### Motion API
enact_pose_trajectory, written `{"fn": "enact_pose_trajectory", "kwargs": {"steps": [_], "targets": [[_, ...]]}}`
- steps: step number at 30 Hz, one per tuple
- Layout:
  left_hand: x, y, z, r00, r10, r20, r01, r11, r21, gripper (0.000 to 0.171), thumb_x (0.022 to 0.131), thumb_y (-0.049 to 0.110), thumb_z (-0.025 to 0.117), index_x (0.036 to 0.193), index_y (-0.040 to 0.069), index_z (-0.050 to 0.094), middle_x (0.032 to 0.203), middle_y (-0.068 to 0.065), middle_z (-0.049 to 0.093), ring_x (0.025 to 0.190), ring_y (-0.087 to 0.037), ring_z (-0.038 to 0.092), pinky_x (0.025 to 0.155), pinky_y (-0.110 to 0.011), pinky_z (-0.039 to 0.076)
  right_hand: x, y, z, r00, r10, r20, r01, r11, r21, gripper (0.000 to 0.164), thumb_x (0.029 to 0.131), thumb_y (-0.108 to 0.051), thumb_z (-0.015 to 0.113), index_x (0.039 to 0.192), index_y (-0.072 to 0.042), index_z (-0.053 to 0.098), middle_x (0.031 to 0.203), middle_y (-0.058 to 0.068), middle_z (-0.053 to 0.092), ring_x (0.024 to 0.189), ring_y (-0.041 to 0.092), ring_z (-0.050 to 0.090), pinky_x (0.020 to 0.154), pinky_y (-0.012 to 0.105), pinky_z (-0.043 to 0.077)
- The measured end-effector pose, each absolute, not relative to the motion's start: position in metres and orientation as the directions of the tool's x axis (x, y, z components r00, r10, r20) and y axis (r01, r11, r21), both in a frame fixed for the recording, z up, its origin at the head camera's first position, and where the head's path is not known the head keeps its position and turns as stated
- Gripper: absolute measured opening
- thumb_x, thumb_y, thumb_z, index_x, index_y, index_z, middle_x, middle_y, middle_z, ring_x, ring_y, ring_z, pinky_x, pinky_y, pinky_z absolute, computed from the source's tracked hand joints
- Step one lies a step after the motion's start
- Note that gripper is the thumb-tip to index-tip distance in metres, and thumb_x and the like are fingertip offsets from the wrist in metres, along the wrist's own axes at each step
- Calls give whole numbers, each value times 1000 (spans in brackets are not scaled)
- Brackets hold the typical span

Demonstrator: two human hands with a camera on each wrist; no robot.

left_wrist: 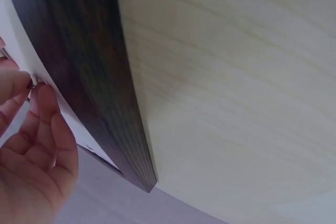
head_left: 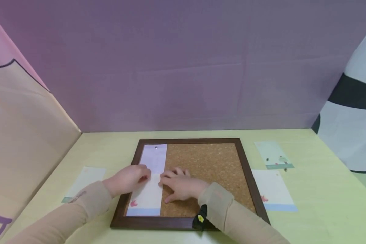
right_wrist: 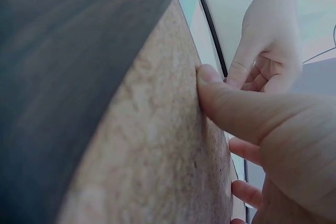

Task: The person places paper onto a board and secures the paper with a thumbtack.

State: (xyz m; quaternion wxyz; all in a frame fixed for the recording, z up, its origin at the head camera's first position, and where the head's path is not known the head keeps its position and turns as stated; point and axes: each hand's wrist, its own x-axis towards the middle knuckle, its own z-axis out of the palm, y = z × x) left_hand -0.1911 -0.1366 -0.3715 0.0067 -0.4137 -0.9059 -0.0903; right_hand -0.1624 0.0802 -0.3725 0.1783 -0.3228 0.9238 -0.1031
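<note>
A corkboard (head_left: pixel 213 169) with a dark wooden frame lies on the table. Along its left side are a lilac paper (head_left: pixel 152 159) with a metal pin (head_left: pixel 156 147) near its top edge, and below that a white paper (head_left: pixel 146 196) with a blue band and a pink figure. My left hand (head_left: pixel 129 178) is at the left edge of these papers, thumb and fingertips pinching a small metal push pin (left_wrist: pixel 34 81). My right hand (head_left: pixel 183 184) rests with spread fingers on the cork and the papers' right edge; its thumb (right_wrist: pixel 212 77) touches the cork.
To the board's right lie a green-banded card (head_left: pixel 272 152) with small dark spots and a blue-banded card (head_left: pixel 274 188). Another card (head_left: pixel 86 179) is on the left, partly behind my left forearm. A purple backdrop (head_left: pixel 183 67) rises behind the table.
</note>
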Motion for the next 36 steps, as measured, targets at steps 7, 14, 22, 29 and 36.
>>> {"fn": "enact_pose_trajectory", "kwargs": {"steps": [7,14,22,29,36], "targets": [[-198,-136,-371,-740,670,55,645,686,337,11,86,1,64,80,11,65,76,5,62,71,-7,54,69,-27,51,-164,81,-375,-729,-634,-258,-561,769,-306,53,84,-45,65,132,-29,50,149,-8,33,140,29,19,109,53,22],[-210,-136,-361,-833,547,-83,382,677,629,6,89,4,62,84,5,65,78,-1,64,72,-10,53,67,-24,47,-166,81,-376,-729,-637,-253,-564,767,-306,51,84,-44,65,131,-30,50,149,-7,33,140,29,19,108,53,22],[-211,-132,-362,-846,488,-217,246,716,653,3,85,6,66,85,3,67,80,-1,65,76,-13,54,71,-28,47,-166,80,-377,-725,-638,-261,-558,766,-319,51,84,-44,65,130,-30,50,149,-8,32,141,27,18,109,53,21],[-213,-127,-367,-853,468,-232,258,763,592,3,84,5,67,81,4,67,76,0,62,72,-13,51,67,-26,44,-164,80,-376,-723,-638,-265,-554,764,-329,51,84,-43,65,131,-29,50,149,-7,32,141,28,17,110,53,20],[-218,-128,-369,-868,426,-256,194,764,615,7,86,0,63,83,4,68,73,-1,60,66,-12,49,61,-23,44,-164,81,-375,-726,-638,-257,-553,763,-334,50,84,-43,66,130,-29,51,149,-7,33,141,28,18,110,53,20]]}}
